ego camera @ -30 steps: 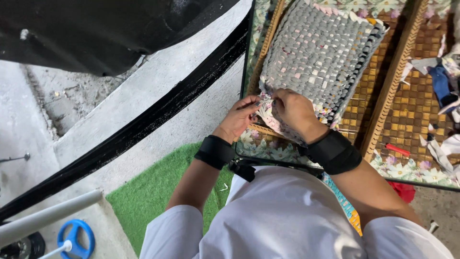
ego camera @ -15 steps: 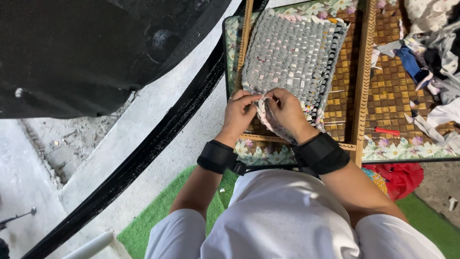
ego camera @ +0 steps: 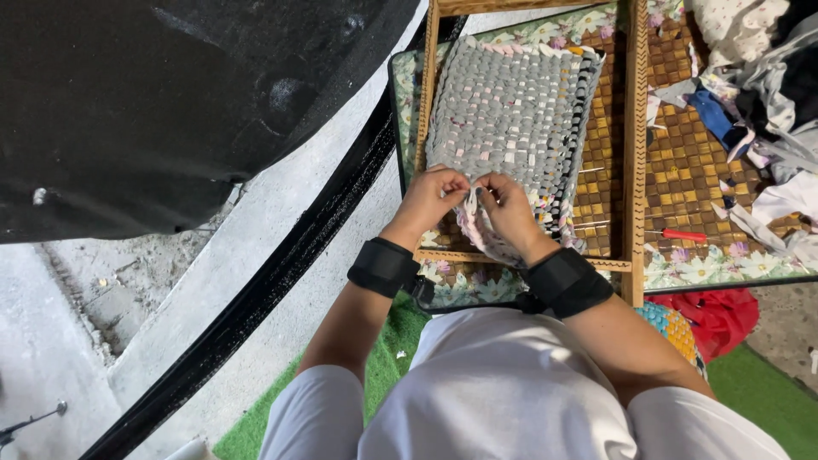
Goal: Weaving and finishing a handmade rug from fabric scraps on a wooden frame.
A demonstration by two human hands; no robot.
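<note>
A black tarp is filling the ten o'clock part of the view. A wooden frame is lying toward twelve o'clock, carrying a grey woven mat. Fabric scraps are piling up at two o'clock. The left hand and right hand are meeting at centre, fingers curled tight, pinching a pale fabric strip at the mat's near edge. A red-handled tool is resting at three o'clock.
</note>
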